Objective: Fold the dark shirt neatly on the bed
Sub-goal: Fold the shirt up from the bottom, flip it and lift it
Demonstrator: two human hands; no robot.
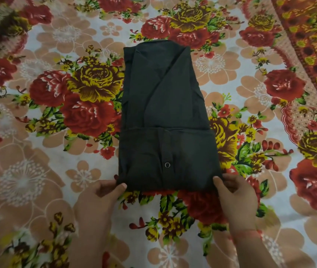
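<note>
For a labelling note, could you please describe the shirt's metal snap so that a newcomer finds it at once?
On the flowered bedsheet lies a dark shirt folded into a tall rectangle, its near corners held by the left hand and right hand. On its folded-up near panel sits the snap: a small shiny ring, the only bright spot on it.

Two bare hands show, the left hand (103, 192) and the right hand (235, 192). Behind each is a forearm, the left forearm (88, 238) and the right forearm (256, 252), both bare as far as the view reaches. A thin red-orange thread band (248, 234) circles the right wrist, its strands blurred. The thumbnails look short, though softly focused.
</note>
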